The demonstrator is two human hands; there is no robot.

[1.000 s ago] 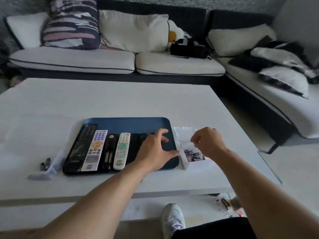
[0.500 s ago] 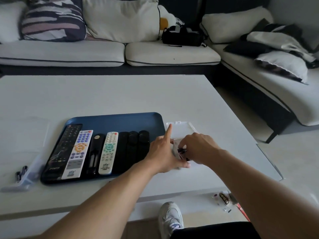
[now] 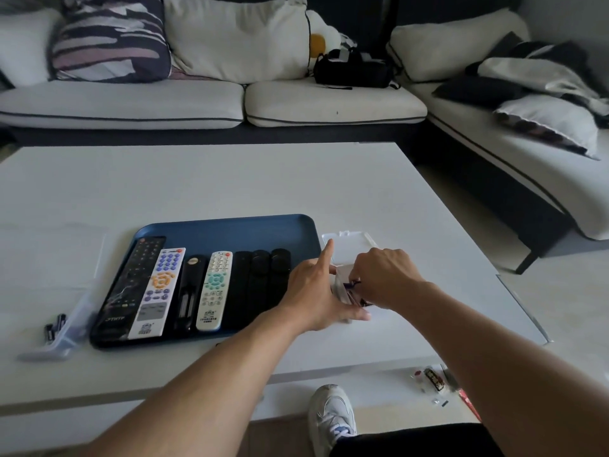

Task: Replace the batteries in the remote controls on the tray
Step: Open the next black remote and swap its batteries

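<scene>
A blue tray [image 3: 230,227] on the white table holds several remotes side by side: a long black one [image 3: 127,285], a white one with purple and orange buttons [image 3: 158,291], a black one lying open with its battery bay showing [image 3: 189,296], a white one with teal buttons [image 3: 214,290] and black ones [image 3: 260,278]. Just right of the tray, my left hand [image 3: 313,291] holds the side of a small clear battery box [image 3: 341,283], index finger raised. My right hand [image 3: 384,277] reaches into the box, its fingers curled on purple batteries [image 3: 354,291].
The box's clear lid [image 3: 349,240] lies behind my hands. Loose black batteries [image 3: 54,328] and a clear plastic box [image 3: 71,328] lie left of the tray. A sofa with cushions runs along the back and right. My shoe [image 3: 333,413] and small items are on the floor.
My left hand left the tray and took hold of the battery box. My right hand went down into the box onto the batteries. The camera tilted down slightly.
</scene>
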